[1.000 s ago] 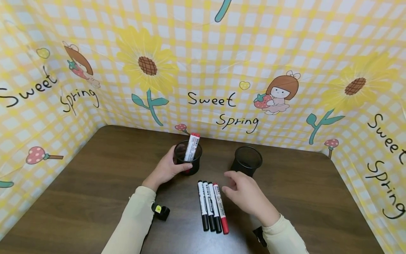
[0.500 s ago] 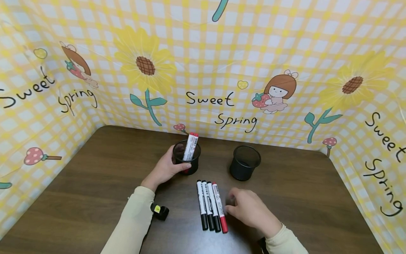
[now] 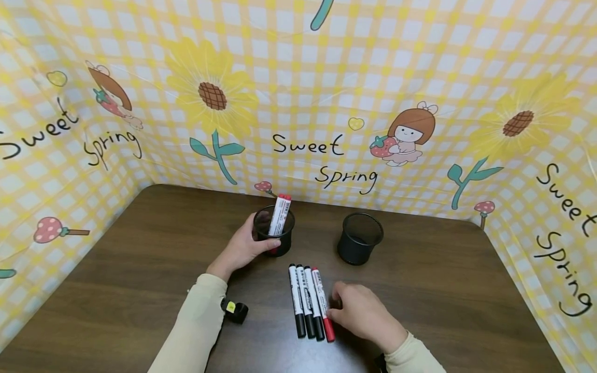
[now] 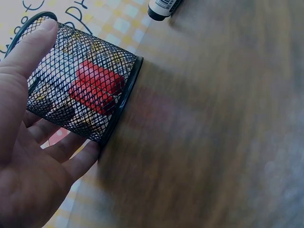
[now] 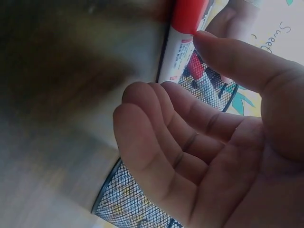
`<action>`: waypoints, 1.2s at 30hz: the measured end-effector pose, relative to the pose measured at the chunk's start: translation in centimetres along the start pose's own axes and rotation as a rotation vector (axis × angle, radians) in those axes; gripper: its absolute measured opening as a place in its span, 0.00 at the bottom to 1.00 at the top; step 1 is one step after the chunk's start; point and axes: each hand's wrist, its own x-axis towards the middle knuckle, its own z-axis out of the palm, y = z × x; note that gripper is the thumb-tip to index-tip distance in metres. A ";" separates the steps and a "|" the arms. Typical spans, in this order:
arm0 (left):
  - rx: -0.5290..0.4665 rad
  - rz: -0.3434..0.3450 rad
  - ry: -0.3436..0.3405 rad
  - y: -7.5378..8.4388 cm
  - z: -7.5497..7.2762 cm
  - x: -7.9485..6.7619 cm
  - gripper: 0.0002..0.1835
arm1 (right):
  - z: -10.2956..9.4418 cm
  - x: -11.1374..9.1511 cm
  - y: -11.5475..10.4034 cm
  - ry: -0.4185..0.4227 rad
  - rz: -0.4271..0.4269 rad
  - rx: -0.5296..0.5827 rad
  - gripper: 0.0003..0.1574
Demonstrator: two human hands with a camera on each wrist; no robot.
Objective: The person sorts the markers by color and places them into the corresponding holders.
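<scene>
My left hand (image 3: pixel 244 246) grips a black mesh pen cup (image 3: pixel 285 246) with red-capped markers (image 3: pixel 281 215) standing in it. Through the mesh in the left wrist view, two red caps (image 4: pixel 97 85) show near the cup's base. Several white markers lie side by side on the table: black-capped markers (image 3: pixel 305 300) and, rightmost, a red-capped marker (image 3: pixel 322 295). Beside that red one is my right hand (image 3: pixel 366 313), fingers loosely bent. Its thumb tip meets the marker (image 5: pixel 178 54) near the cap in the right wrist view; the fingertips lie close by, not wrapped around it.
A second black mesh pen cup (image 3: pixel 358 251) stands beyond my right hand, with no markers visible in it. The brown wooden table (image 3: pixel 448 280) is bounded at the back and sides by a yellow checked cloth (image 3: pixel 298 93).
My right hand has drawn back from near the second cup toward me, down beside the red marker, its thumb now at the marker. The left hand keeps holding its cup in place.
</scene>
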 end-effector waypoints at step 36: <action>0.000 -0.016 0.005 0.0 0.0 0.0 0.49 | 0.8 1.4 -1.0 0.030 0.040 -0.142 0.17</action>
